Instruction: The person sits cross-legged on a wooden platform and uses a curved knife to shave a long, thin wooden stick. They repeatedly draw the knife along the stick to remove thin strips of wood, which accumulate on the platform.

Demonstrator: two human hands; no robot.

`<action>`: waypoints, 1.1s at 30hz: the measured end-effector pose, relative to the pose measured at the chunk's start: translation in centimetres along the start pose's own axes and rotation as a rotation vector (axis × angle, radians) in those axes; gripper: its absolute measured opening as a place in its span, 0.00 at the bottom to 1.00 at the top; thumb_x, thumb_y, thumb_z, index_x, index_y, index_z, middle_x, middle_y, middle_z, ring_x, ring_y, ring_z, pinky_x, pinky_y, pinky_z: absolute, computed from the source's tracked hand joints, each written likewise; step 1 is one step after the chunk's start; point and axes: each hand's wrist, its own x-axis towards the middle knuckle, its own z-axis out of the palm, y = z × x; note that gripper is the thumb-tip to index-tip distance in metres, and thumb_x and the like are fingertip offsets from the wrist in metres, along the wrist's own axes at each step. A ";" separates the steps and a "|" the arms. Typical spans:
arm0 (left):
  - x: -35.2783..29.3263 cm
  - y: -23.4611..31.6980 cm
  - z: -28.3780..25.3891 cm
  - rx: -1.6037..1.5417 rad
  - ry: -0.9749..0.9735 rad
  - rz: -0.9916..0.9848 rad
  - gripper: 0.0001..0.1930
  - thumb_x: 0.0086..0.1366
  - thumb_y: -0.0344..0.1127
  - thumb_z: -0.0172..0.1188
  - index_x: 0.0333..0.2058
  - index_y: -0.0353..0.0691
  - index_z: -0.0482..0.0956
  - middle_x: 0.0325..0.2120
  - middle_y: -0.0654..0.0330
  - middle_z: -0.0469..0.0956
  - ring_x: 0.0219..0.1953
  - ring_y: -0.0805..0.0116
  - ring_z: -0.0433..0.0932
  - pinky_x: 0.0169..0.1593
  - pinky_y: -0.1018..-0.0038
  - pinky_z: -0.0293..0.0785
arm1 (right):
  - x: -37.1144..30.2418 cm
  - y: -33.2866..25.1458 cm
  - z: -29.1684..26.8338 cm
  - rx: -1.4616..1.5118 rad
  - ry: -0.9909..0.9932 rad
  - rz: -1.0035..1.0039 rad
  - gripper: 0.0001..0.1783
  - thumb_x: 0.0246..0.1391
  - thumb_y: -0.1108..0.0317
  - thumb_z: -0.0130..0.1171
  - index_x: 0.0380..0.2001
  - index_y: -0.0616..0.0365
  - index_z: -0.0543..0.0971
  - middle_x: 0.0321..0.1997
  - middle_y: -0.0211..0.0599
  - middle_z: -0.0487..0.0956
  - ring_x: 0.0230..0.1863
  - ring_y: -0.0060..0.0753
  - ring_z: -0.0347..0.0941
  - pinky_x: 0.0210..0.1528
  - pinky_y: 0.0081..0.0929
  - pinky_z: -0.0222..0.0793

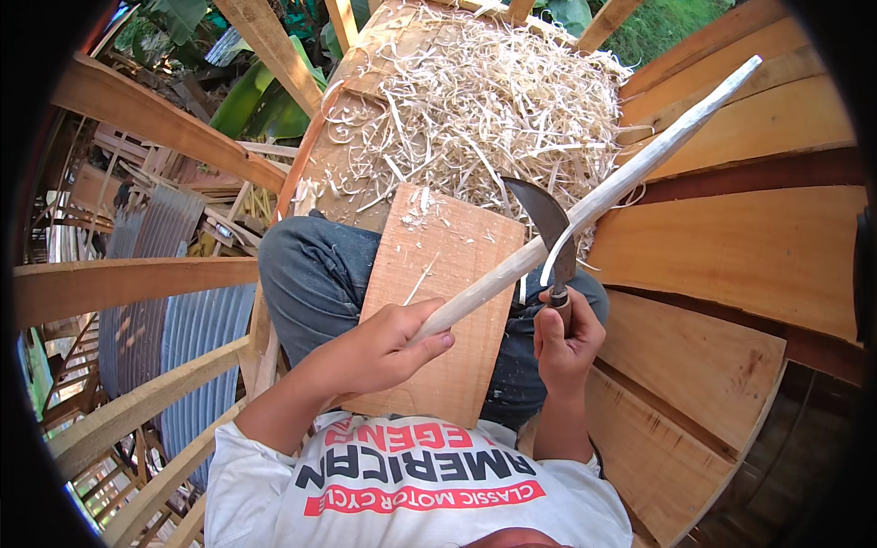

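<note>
My left hand (388,345) is wrapped round the near end of a long, pale peeled wooden stick (630,173), which slants up to the far right. In my right hand (568,340) is the short handle of a sickle (545,212) with a dark curved blade. The blade crosses the stick near its middle, and a curled strip of shaved wood (554,260) hangs beside it. Under the stick, a flat wooden board (448,292) rests across my lap, with a few small shavings on it.
A large heap of wood shavings (493,100) covers the plank floor ahead of me. To the right rises a wall of wooden boards (731,247). Wooden railings (137,290) stand on the left, with corrugated sheets (206,338) and scrap wood below them.
</note>
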 end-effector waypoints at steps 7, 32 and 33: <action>0.0 -0.8 -0.3 -0.073 -0.061 -0.007 0.06 0.68 0.34 0.49 0.33 0.40 0.67 0.20 0.72 0.62 0.21 0.85 0.59 0.25 0.83 0.58 | -0.5 1.2 0.3 -0.142 0.113 -0.059 0.16 0.51 0.70 0.65 0.41 0.68 0.75 0.25 0.27 0.77 0.27 0.12 0.69 0.29 0.14 0.65; -0.4 -0.9 -0.6 -0.035 0.014 -0.045 0.08 0.67 0.35 0.49 0.35 0.36 0.69 0.22 0.70 0.63 0.26 0.82 0.59 0.30 0.80 0.59 | 0.3 -2.2 -2.6 0.062 -0.304 0.299 0.11 0.59 0.66 0.55 0.35 0.66 0.76 0.15 0.22 0.68 0.12 0.09 0.58 0.15 0.11 0.50; -0.4 -0.8 -0.8 -0.022 0.002 -0.047 0.08 0.67 0.35 0.49 0.35 0.36 0.69 0.22 0.70 0.63 0.26 0.82 0.59 0.30 0.80 0.59 | 0.2 -2.3 -2.4 0.054 -0.375 0.333 0.12 0.59 0.66 0.55 0.35 0.66 0.76 0.15 0.23 0.68 0.12 0.09 0.58 0.15 0.11 0.50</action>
